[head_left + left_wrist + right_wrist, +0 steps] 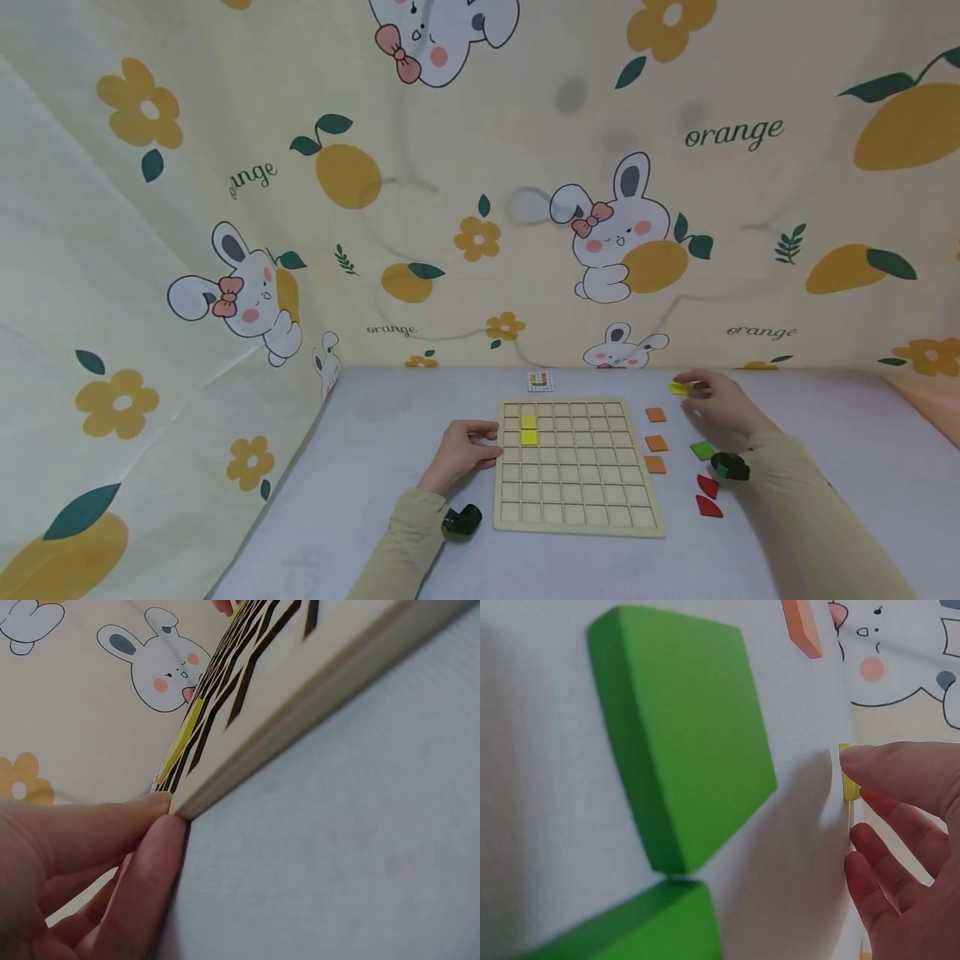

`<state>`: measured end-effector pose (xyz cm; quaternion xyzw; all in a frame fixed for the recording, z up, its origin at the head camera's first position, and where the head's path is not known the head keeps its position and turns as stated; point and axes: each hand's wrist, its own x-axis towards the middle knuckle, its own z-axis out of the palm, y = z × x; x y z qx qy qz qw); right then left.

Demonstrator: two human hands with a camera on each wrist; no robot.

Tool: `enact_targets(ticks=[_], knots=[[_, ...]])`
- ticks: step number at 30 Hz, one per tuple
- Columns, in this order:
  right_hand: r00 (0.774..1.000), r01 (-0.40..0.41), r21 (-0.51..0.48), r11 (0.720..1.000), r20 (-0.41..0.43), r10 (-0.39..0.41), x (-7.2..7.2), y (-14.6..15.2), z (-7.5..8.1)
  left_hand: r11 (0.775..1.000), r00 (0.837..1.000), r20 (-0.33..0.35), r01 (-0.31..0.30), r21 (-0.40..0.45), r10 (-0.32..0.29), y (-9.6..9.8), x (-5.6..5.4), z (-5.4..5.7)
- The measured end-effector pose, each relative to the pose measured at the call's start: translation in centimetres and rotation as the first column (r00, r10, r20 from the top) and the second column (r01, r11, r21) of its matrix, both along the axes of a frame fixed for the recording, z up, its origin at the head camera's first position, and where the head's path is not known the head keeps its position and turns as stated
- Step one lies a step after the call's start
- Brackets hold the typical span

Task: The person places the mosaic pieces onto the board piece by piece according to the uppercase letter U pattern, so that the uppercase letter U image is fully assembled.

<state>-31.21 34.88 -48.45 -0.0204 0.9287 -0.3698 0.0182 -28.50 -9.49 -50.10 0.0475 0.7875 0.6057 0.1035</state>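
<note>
On the table lies a wooden grid board, with two yellow square tiles one behind the other in its second column from the left. My left hand grips the board's left edge with thumb and finger; the left wrist view shows the fingertips at the board's rim. Beyond the board's far right corner, my right hand pinches another yellow tile close to the tabletop. The right wrist view shows the thumb pressed on this yellow tile, partly covering it.
Three orange square tiles line the board's right side. Further right are green tiles, partly hidden by the wrist camera in the head view, and two red rounded pieces. A small patterned card lies behind the board, near the curtain.
</note>
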Motion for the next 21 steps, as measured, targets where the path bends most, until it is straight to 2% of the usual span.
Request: enact_targets(ticks=[6, 16, 21], knots=[[1.0, -0.008, -0.001, 1.0, 0.023, 0.008, 0.23, -0.39, 0.27, 1.0, 1.0, -0.018, -0.003, 0.029, 0.003, 0.06, 0.0, -0.09], [0.998, -0.068, 0.039, 0.997, 0.021, 0.067, 0.64, -0.84, 0.41, 1.0, 1.0, -0.026, 0.0, 0.019, 0.001, 0.12, 0.09, 0.11], [0.997, -0.067, 0.054, 0.996, 0.039, 0.065, 0.76, -0.8, 0.38, 1.0, 1.0, -0.019, -0.003, 0.021, 0.003, 0.07, 0.0, -0.07]])
